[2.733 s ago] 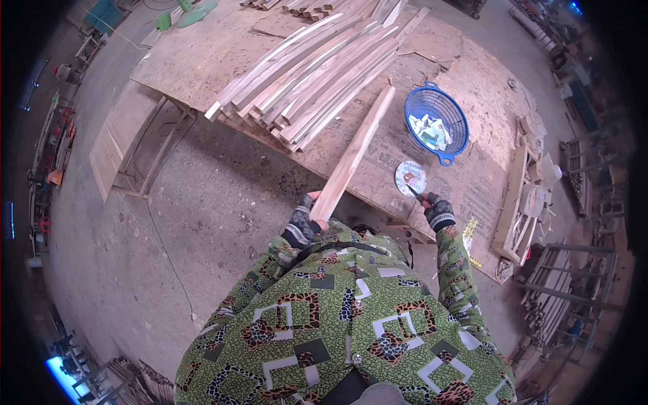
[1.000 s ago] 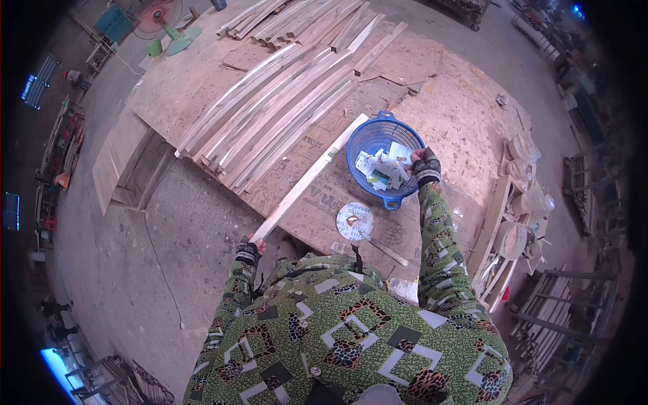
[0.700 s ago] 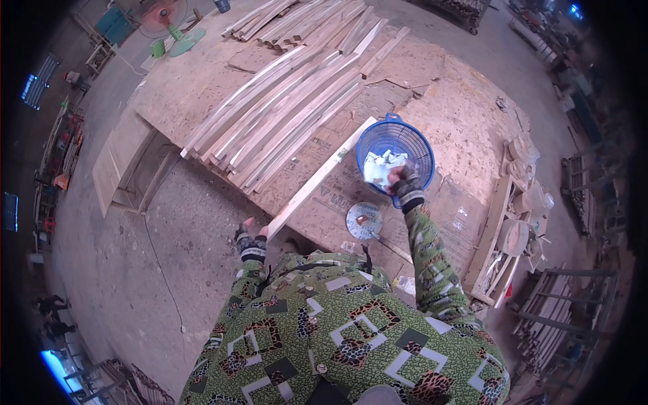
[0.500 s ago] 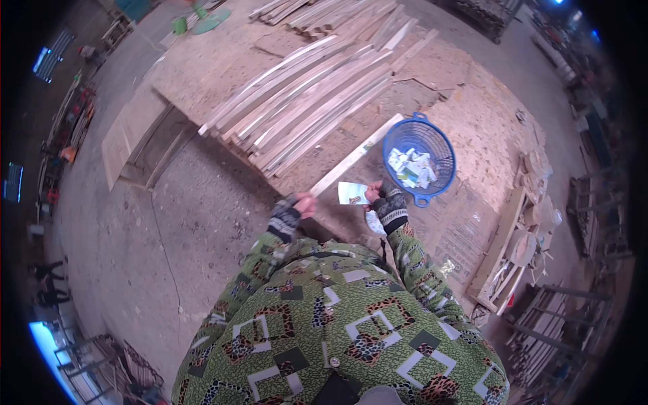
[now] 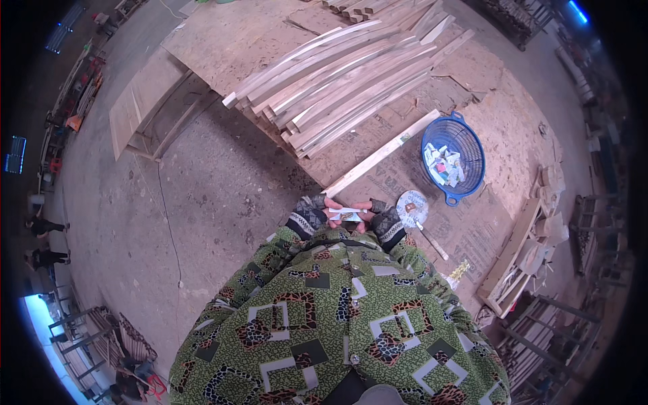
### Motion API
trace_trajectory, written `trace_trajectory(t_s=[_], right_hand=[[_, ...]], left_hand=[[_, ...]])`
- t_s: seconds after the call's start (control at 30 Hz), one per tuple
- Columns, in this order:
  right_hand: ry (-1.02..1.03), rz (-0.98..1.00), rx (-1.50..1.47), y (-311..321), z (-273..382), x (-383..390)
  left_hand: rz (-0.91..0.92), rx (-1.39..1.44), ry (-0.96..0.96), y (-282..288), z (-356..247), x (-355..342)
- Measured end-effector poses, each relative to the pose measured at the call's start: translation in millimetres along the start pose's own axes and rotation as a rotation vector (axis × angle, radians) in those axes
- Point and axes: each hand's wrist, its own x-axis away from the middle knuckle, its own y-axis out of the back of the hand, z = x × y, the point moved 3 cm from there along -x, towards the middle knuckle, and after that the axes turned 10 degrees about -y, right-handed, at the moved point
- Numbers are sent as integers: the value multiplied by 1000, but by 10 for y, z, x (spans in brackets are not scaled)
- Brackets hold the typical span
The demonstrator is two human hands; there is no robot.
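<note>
My left hand (image 5: 332,212) and my right hand (image 5: 363,214) are close together in front of my body. Between them they pinch a small printed paper (image 5: 347,214), white and pale blue with a brownish picture, by its two ends. It looks folded or bent. A blue plastic basket (image 5: 480,156) with two loop handles stands on the board to the right, with several small printed papers (image 5: 445,166) inside. Just right of my right hand lies a round white printed disc (image 5: 413,202) with a small brown patch on it.
A long wooden strip (image 5: 381,154) lies between my hands and the basket. Several long wooden slats (image 5: 344,81) are piled across the worktable (image 5: 503,88). A thin stick (image 5: 434,244) lies beside the disc. At right is a wooden frame (image 5: 511,270); at left, a low wooden stand (image 5: 145,111).
My right hand has brought the paper left and nearer my body, and my left hand has met it and taken hold. The round disc has come into sight beside my right sleeve.
</note>
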Motion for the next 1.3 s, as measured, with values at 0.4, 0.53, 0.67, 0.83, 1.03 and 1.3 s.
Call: trace_trajectory(t_s=[0.4,0.53,0.67,0.83,1.03,1.3], right_hand=[[-39,46,-100,-172,-191,-256],[43,84,-159,-230,-178,-284],[61,116,-187,-297,-169,-294],[129,110,-6,-407,-102,-275],[144,70,60,-531,-11,-241],[64,108,-80,-675,23,-234]], left_hand=[[-51,266,101,260,-3,160],[-58,191,109,305,-70,175],[-60,294,74,348,-102,214],[-22,568,94,451,50,195],[-72,167,38,394,-238,269],[-107,17,-66,436,-255,326]])
